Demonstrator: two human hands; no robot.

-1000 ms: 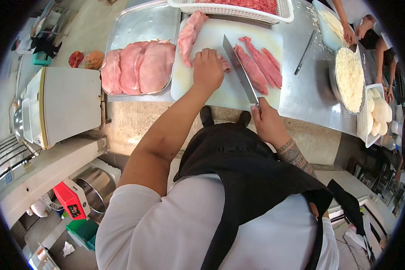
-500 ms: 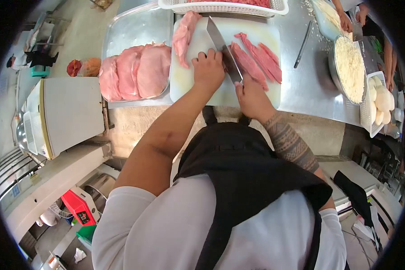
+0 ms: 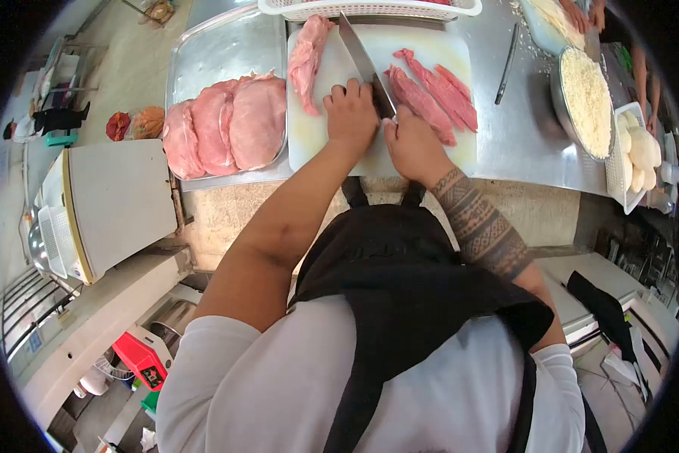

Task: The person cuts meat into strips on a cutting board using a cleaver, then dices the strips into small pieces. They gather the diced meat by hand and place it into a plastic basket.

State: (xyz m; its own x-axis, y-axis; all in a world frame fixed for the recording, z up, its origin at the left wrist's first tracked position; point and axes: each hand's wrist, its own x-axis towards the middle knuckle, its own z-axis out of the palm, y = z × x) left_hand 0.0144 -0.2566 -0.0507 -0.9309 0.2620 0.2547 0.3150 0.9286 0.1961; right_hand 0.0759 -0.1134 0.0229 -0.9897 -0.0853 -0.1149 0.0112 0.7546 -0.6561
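A large knife (image 3: 360, 54) stands over the white cutting board (image 3: 309, 147), its blade pointing away and to the left. My right hand (image 3: 417, 145) is closed round its handle end. Beside the blade, my left hand (image 3: 352, 115) has its fingers bent on the board; what lies under them is hidden. Left of that hand lies a long pink piece of meat (image 3: 307, 64). To the right of the knife are several darker red meat strips (image 3: 430, 90). A metal tray (image 3: 222, 49) at the left holds thick pink meat slabs (image 3: 258, 124).
A white basket (image 3: 369, 10) borders the board's far edge. Farther right lie a dark rod-like tool (image 3: 508, 64), a bowl of pale shreds (image 3: 585, 102) and a basket of pale round pieces (image 3: 643, 155). Another person's hands (image 3: 585, 15) work at the top right.
The knife and my right hand have shifted slightly left, away from the red strips and closer to my left hand. The whole view has also shifted a little.
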